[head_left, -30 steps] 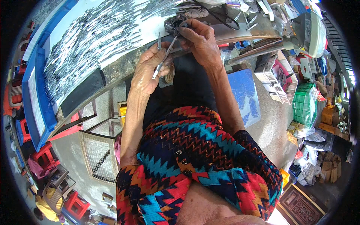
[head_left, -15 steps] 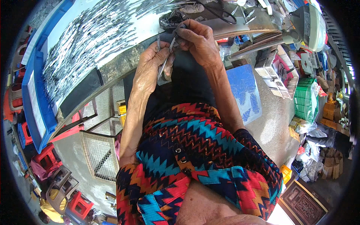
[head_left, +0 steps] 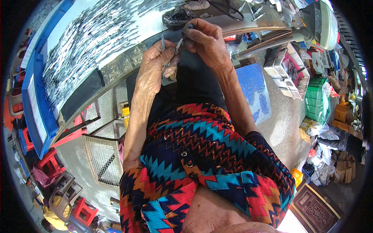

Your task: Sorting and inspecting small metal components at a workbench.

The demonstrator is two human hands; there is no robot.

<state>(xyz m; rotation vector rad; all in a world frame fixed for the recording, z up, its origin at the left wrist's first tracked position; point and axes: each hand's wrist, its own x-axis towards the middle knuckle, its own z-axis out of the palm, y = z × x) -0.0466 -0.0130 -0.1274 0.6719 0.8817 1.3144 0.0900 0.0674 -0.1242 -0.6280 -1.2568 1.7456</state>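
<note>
My left hand [head_left: 154,64] is closed around a thin metal strip [head_left: 163,40], which stands up past the thumb. A second slim silvery piece [head_left: 178,46] slants between my two hands, its lower part at the left fingers. At its upper end my right hand [head_left: 203,35] is closed, thumb and forefinger pinched together. Dark smudges mark the right fingertips. Both hands are raised just off the front edge of the workbench [head_left: 120,64]. Many similar narrow metal pieces [head_left: 97,50] lie spread across the bench to the left. What kind of piece these are is too small to tell.
A black plastic bag [head_left: 176,18] with dark contents sits on the bench beyond my hands. At right stands a pale lamp-like housing [head_left: 325,29] on an arm. A blue board [head_left: 254,93] and green crate [head_left: 316,97] are lower right. A blue tray edge [head_left: 37,97] borders the bench's left.
The slanted piece between my hands has shifted, and less of it hangs below the left fingers. My right hand has moved slightly, still pinched. The left hand keeps its grip.
</note>
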